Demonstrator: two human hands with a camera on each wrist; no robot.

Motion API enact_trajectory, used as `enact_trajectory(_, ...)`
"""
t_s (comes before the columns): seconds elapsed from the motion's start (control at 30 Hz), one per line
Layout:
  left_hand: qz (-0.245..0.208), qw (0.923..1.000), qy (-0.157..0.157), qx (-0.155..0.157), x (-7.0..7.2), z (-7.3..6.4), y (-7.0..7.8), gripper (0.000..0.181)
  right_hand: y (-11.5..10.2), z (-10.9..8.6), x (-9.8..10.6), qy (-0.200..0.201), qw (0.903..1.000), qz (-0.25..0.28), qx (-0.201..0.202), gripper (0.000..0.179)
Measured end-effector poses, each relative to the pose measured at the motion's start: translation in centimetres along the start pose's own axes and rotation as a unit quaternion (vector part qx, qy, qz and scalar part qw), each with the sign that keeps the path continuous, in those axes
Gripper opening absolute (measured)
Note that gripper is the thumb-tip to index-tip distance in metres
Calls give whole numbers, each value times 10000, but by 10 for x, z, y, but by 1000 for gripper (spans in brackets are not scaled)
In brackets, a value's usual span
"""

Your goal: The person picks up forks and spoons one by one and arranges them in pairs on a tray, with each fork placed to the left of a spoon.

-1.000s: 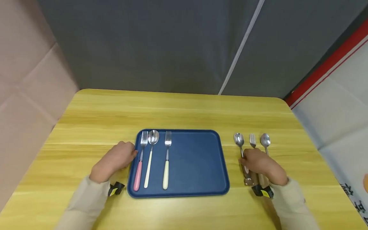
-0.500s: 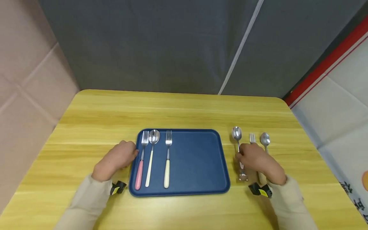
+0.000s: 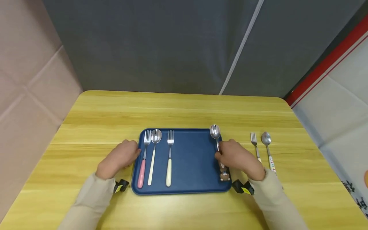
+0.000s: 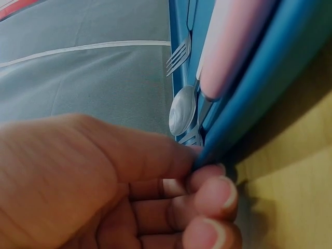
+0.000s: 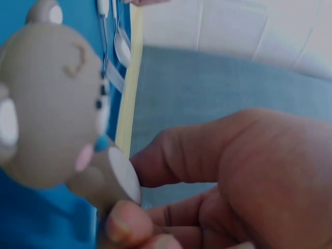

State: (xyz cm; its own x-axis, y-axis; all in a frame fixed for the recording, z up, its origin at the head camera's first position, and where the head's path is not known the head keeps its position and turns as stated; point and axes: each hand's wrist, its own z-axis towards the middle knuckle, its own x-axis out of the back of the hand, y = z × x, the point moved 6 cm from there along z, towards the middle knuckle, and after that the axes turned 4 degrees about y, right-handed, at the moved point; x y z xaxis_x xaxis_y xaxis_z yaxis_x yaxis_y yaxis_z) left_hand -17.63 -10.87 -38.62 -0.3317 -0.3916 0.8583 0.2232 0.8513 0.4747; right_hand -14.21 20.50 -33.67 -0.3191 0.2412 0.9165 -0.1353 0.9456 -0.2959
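My left hand [image 3: 119, 157] pinches the left rim of a blue tray [image 3: 189, 159]; in the left wrist view its thumb and fingertips close on the rim [image 4: 246, 111]. A pink-handled fork [image 3: 142, 171], a cream-handled spoon [image 3: 151, 166] and a cream-handled fork [image 3: 169, 171] lie in the tray's left half. Over the tray's right edge, my right hand [image 3: 241, 159] holds a metal spoon [image 3: 214, 131] by its brown handle, bowl pointing away. The handle's bear-shaped end [image 5: 49, 104] shows large in the right wrist view, above the blue tray surface.
Right of the tray, a small fork [image 3: 254, 140] and a spoon with a patterned handle [image 3: 271, 164] lie on the wooden table [image 3: 178, 110], partly behind the right forearm. A dark grey cloth [image 3: 149, 48] hangs beyond the far edge, with pale walls at both sides.
My right hand has picked up the bear-handled spoon from beside the other cutlery and carried it left to the tray's right edge. My left hand stays on the tray rim.
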Motion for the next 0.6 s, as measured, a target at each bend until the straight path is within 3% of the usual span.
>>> enact_trajectory(0.43,-63,9997,-127,182,-1,0,-1,32,-38,16,-14,-116,9986,-19,510,41)
enact_trajectory(0.6,-84,9996,-152,210,0,0,0,30,-49,22,-17,-125,9987,-61,487,40)
